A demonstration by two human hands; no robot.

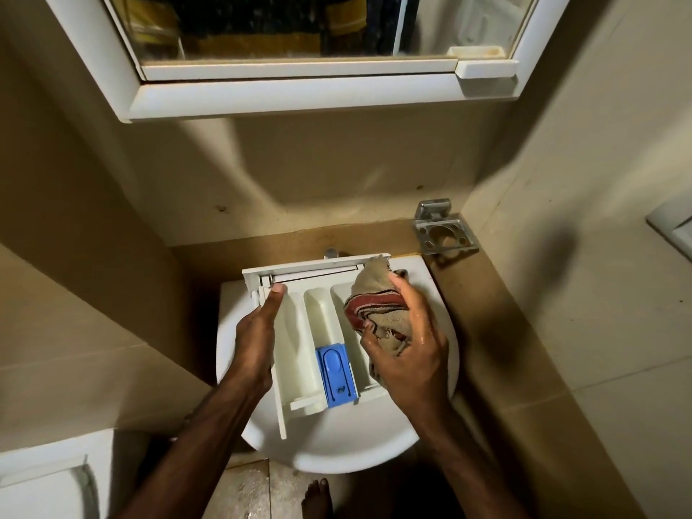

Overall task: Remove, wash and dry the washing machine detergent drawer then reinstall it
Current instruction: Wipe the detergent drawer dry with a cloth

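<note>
A white detergent drawer with three compartments and a blue insert lies over a white washbasin. My left hand grips the drawer's left wall, thumb on its top edge near the front panel. My right hand holds a bunched beige cloth with red stripes and presses it into the right compartment. The tap is mostly hidden behind the drawer's front panel.
A mirror cabinet hangs above the basin. A metal holder is fixed to the wall at the right, above a brown ledge. A white fixture stands at lower left. A bare foot shows on the wet floor.
</note>
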